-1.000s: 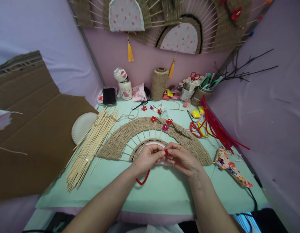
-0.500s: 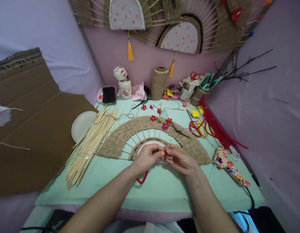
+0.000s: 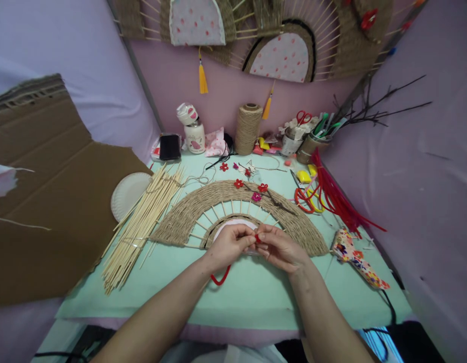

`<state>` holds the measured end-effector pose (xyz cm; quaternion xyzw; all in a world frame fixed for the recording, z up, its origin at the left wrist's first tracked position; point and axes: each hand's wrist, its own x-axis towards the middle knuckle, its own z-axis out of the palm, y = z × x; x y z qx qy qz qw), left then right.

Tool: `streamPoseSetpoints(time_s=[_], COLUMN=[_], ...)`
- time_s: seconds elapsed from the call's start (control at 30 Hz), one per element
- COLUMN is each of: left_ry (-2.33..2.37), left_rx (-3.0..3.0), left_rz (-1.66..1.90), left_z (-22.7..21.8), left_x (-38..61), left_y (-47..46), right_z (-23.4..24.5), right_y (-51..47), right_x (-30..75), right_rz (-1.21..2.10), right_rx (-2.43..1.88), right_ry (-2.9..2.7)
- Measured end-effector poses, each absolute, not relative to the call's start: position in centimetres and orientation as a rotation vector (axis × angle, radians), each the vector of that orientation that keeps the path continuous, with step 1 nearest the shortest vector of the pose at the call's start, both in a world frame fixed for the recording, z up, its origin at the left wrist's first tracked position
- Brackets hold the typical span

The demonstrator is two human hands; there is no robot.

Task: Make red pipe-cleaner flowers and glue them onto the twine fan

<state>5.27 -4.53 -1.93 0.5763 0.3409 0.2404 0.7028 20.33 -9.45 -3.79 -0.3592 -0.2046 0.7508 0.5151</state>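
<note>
At the center of the frame, the person's left hand (image 3: 230,246) and right hand (image 3: 284,248) meet, thumbs and fingertips of both pinched together on a red fuzzy stem (image 3: 220,280). A short bit of it shows as a red spot between the fingertips, while a bent length hangs in a curve beneath the left wrist; the part within the left palm is hidden. Just behind the hands, a woven fan (image 3: 205,195) lies flat across the middle of the pale green table (image 3: 252,302), its white inner panel partly covered by them. Toward the top of its arc rest a dark twig (image 3: 280,205), two red flowers and a magenta flower (image 3: 256,197). Left of center, a bundle of thin sticks (image 3: 140,229) lies slanted beside a white paper plate (image 3: 123,196). At the right, a flower-patterned glue gun (image 3: 357,259) lies near the fan's end, with a spread of red stems (image 3: 333,194) above it. A cone of twine (image 3: 249,130) stands upright at the table's back, upper center.
</note>
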Motion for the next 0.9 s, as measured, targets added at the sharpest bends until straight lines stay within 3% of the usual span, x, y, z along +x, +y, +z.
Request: streamPoseSetpoints(time_s=[0.3, 0.9], left_ry=[0.745, 0.630], left_rx=[1.228, 0.752], left_rz=[0.550, 0.680], left_z=[-2.0, -1.7], left_x=[5.3, 5.4], left_y=[-4.6, -4.5], right_z=[-3.4, -2.6], right_y=[-9.6, -10.1], right_x=[20.3, 19.2], right_rz=[1.749, 0.839], right_rx=[-0.907, -1.224], right_ry=[-0.516, -1.022])
